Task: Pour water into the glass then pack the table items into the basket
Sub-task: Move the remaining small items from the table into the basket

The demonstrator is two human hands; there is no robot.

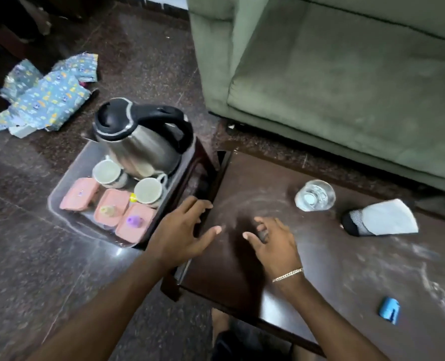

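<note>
A clear plastic basket [60, 188] stands on a small dark stand left of the table. It holds a steel kettle [143, 142] with a black handle, two cups [109, 173] and three pink lidded boxes [112, 207]. A glass [315, 195] with water stands on the dark wooden table [320, 256]. My left hand [182, 230] rests at the table's left edge beside the basket, fingers spread, holding nothing. My right hand [270, 241] lies on the tabletop with fingers loosely curled; nothing shows in it.
A white and black cloth item [382, 220] lies right of the glass. A small blue object [389, 310] sits near the table's front right. A green sofa [333, 74] stands behind the table. Patterned wrapping paper [47, 92] lies on the floor at the far left.
</note>
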